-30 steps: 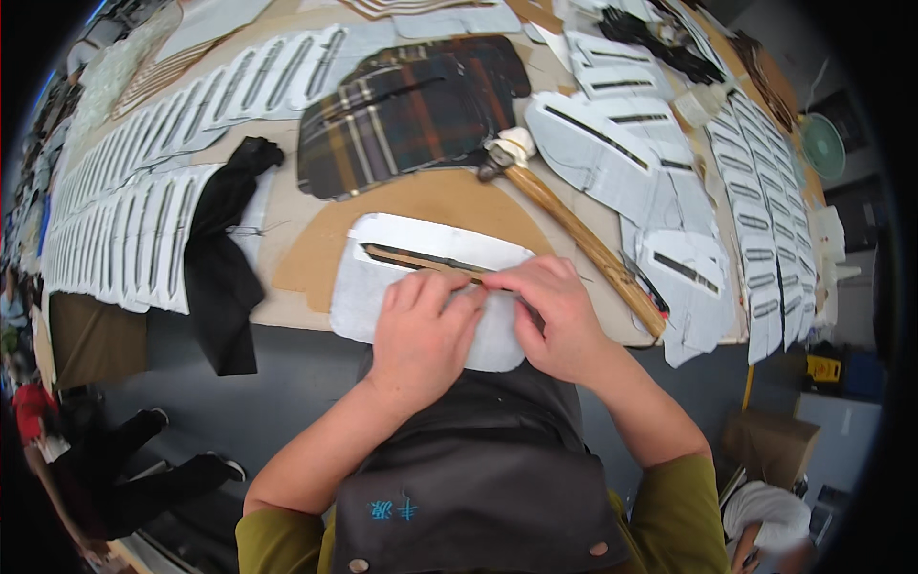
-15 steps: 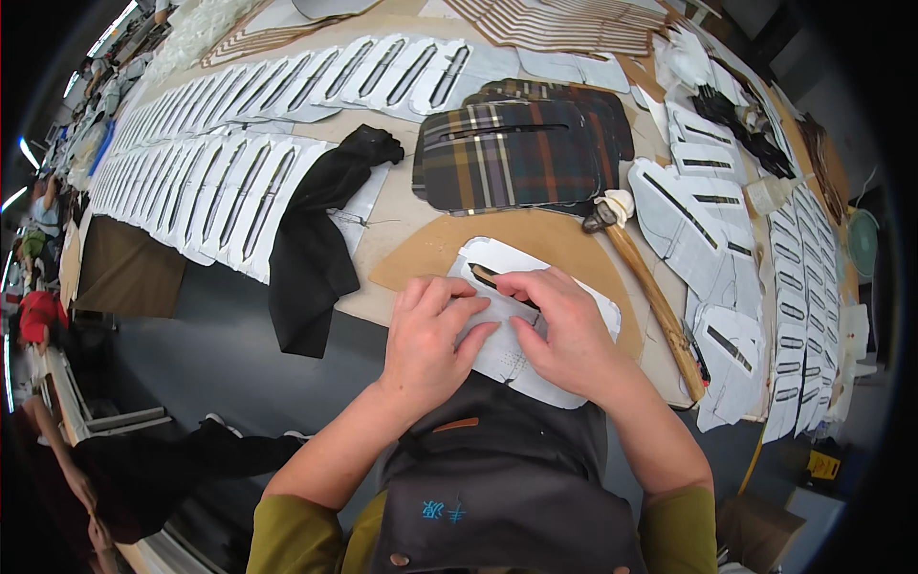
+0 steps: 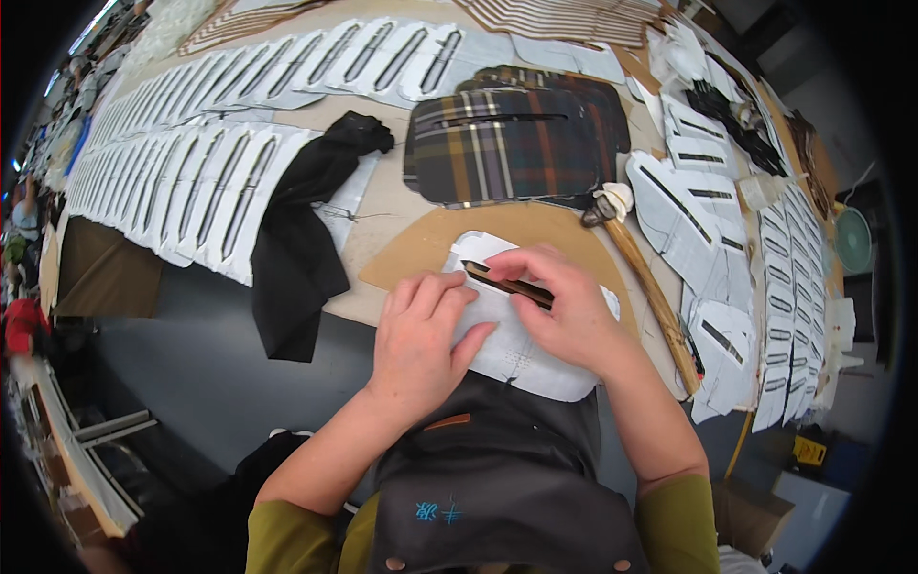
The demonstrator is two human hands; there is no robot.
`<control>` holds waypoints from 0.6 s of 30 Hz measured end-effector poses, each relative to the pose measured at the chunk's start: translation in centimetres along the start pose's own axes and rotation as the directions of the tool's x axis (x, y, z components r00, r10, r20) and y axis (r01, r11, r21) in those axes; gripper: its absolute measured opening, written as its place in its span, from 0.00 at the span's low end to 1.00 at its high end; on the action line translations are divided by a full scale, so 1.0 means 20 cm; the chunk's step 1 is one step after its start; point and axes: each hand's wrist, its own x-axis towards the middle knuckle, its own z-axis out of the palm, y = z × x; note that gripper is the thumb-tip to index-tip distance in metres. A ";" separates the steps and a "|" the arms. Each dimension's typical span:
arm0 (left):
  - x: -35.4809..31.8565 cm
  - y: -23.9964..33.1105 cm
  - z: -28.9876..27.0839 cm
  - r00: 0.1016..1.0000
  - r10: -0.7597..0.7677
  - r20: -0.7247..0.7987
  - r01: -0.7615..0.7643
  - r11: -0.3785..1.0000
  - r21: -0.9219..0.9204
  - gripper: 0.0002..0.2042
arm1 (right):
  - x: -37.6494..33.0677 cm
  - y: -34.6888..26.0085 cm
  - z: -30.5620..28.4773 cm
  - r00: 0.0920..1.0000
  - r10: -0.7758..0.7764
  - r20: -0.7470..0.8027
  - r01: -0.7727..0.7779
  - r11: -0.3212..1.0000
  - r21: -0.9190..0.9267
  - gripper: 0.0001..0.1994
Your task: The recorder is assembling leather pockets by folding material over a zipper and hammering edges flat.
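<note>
Right hand half-hides the strip, grip unclear; left hand, loosely open, touches the panel; beige table, grey floor.

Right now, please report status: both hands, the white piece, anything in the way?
Left hand on white piece, thumb spread. Right hand at its dark slot, grip unclear, hiding the slot's right end. Hammer lies apart, to the right of the piece.
</note>
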 end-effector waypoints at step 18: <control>0.02 0.02 0.00 0.994 0.019 0.109 -0.033 0.991 0.131 0.19 | -0.27 0.09 -0.11 0.985 -0.167 -0.036 0.139 0.905 -0.403 0.18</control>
